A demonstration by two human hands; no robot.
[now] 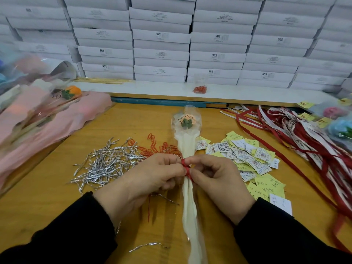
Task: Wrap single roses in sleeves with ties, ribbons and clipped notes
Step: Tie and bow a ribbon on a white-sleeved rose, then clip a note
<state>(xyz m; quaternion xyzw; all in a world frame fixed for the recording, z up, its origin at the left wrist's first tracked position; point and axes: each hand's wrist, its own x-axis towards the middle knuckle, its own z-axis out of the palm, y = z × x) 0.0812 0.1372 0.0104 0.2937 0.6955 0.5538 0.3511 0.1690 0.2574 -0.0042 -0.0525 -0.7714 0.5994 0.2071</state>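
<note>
A single peach rose [187, 120] lies in a clear and cream sleeve [188, 204] along the middle of the wooden table [57, 204], bloom pointing away from me. A red ribbon [186, 167] is wound round the sleeve's narrow neck. My left hand [152, 175] and my right hand [217, 176] pinch the ribbon from either side, fingers curled at the knot. A thin red ribbon tail hangs below my left hand. Silver twist ties [106, 162] lie in a heap to the left, red paper clips [158, 146] behind them, yellow and white notes [247, 157] to the right.
Red and white ribbons [297, 138] spread across the right side. Pink sleeves [42, 119] and wrapped roses pile up at the left, more wrapped roses at the far right edge. A clear bag of red clips [200, 88] sits on the white shelf before stacked white boxes [162, 37].
</note>
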